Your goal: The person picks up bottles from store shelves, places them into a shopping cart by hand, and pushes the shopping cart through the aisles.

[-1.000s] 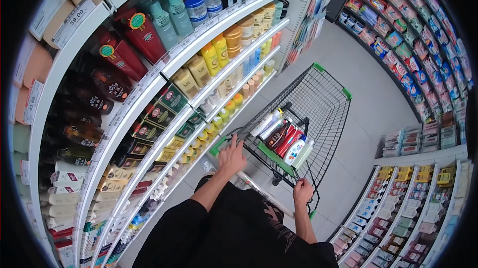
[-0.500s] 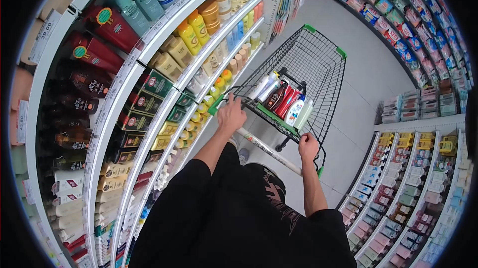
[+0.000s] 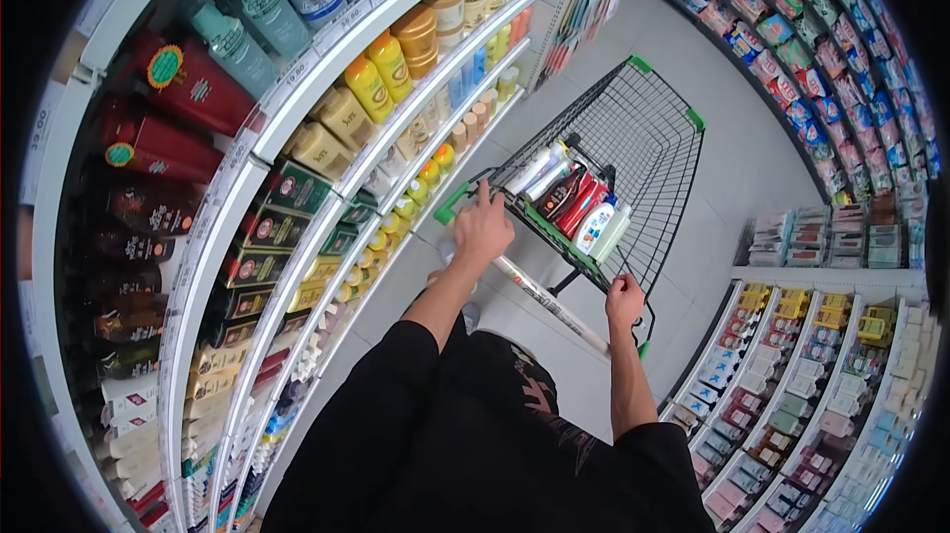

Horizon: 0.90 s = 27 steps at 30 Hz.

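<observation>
A wire shopping cart (image 3: pixel 653 152) with green corners stands in front of me. My left hand (image 3: pixel 483 228) is on the left end of its white handle (image 3: pixel 544 303), one finger stretched forward. At the handle's right end, my right hand (image 3: pixel 624 300) is closed round the cart's frame or bar; its exact grip is partly hidden. The near part of the cart holds several bottles, among them a white bottle with a blue label (image 3: pixel 595 227), a red package (image 3: pixel 582 206) and a dark package (image 3: pixel 559 194).
Close on the left runs a curved shelf (image 3: pixel 341 198) with bottles, jars and boxes. A rack of small packs (image 3: pixel 792 375) stands at the lower right, and a shelf of bright packages (image 3: pixel 802 63) at the upper right. Grey floor (image 3: pixel 727 201) shows around the cart.
The cart and both hands sit slightly further right and lower in view. The left shelf appears larger and shifted. Both hands remain at the handle.
</observation>
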Available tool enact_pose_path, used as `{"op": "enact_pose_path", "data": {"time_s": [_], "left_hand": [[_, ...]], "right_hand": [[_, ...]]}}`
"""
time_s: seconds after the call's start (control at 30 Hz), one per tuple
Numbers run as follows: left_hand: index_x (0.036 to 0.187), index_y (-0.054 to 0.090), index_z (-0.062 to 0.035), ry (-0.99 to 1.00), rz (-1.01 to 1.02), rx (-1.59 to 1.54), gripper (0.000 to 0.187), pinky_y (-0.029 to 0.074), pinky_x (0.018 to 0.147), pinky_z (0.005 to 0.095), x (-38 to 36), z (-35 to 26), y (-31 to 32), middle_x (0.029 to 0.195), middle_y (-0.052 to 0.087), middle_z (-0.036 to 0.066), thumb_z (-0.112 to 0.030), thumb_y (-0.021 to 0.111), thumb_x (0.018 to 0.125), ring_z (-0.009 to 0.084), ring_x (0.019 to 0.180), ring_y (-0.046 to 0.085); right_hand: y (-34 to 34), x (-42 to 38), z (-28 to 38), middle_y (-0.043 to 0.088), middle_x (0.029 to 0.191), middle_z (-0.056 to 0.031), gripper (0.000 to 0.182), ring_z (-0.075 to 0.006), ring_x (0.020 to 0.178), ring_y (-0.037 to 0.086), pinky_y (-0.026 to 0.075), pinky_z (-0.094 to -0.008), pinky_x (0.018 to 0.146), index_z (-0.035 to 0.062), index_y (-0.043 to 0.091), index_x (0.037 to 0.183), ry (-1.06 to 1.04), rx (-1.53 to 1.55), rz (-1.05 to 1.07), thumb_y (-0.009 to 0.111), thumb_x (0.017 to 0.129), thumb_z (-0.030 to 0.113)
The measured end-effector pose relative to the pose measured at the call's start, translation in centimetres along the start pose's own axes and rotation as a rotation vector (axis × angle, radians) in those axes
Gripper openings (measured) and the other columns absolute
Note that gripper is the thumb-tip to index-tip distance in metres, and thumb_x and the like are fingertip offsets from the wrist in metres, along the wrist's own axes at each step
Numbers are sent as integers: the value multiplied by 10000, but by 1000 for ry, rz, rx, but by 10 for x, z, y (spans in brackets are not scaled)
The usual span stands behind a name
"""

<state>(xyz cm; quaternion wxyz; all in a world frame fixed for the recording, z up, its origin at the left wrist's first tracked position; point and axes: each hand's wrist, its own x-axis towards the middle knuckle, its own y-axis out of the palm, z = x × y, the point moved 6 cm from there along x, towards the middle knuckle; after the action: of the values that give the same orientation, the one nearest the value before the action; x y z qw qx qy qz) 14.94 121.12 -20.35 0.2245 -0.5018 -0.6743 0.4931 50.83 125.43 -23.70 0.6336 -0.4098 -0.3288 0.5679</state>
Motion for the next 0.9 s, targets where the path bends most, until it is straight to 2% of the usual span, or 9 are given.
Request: {"op": "enact_pose_path", "data": {"time_s": [0.1, 0.13, 0.23, 0.3, 0.57, 0.73, 0.9], "left_hand": [[1200, 576, -37, 33, 16, 10, 446, 548, 816, 427, 20, -10, -2, 1485, 390, 253, -218, 633, 797, 317, 919, 693], [1200, 576, -37, 34, 10, 7, 446, 548, 816, 427, 25, -14, -3, 1485, 390, 253, -218, 633, 797, 317, 919, 693], [1242, 572, -53, 50, -8, 7, 499, 551, 787, 439, 46, -21, -3, 1476, 401, 256, -211, 633, 773, 356, 864, 690], [1240, 572, -50, 66, -20, 10, 499, 555, 790, 438, 59, -26, -2, 1477, 400, 256, -211, 634, 772, 356, 889, 686], [1196, 563, -46, 128, 84, -60, 440, 564, 789, 457, 93, -52, -1, 1505, 351, 216, -208, 623, 791, 343, 978, 664], [1272, 524, -42, 145, 182, -18, 524, 578, 744, 469, 112, -63, 11, 1532, 318, 214, -218, 651, 795, 351, 1022, 649], [1321, 489, -40, 174, 213, -2, 596, 581, 764, 461, 131, -72, 17, 1539, 287, 242, -239, 674, 791, 379, 1063, 626]], "right_hand": [[3, 18, 1, 679, 756, -169, 214, -400, 749, 655, 504, -485, 677, 102, 698, 836, -43, -23, -27, 527, 838, 231], [1, 23, 3, 663, 686, -165, 237, -346, 677, 663, 502, -435, 634, 64, 701, 825, -74, -44, -75, 517, 845, 213], [2, 39, 8, 657, 672, -165, 236, -346, 661, 660, 499, -426, 624, 60, 696, 809, -64, -4, -97, 514, 848, 204], [2, 49, 12, 646, 649, -171, 241, -352, 620, 643, 492, -411, 599, 37, 691, 814, -105, -2, -102, 502, 856, 181], [-1, 86, 18, 646, 671, -187, 258, -382, 657, 638, 495, -452, 634, 28, 669, 801, -190, -45, -102, 463, 863, 171], [-2, 108, 16, 643, 711, -184, 212, -403, 702, 627, 483, -483, 640, 40, 631, 761, -203, -55, -87, 470, 837, 155], [-2, 127, 18, 645, 687, -193, 256, -393, 658, 634, 491, -456, 624, 12, 642, 778, -242, -93, -93, 443, 859, 152]]}}
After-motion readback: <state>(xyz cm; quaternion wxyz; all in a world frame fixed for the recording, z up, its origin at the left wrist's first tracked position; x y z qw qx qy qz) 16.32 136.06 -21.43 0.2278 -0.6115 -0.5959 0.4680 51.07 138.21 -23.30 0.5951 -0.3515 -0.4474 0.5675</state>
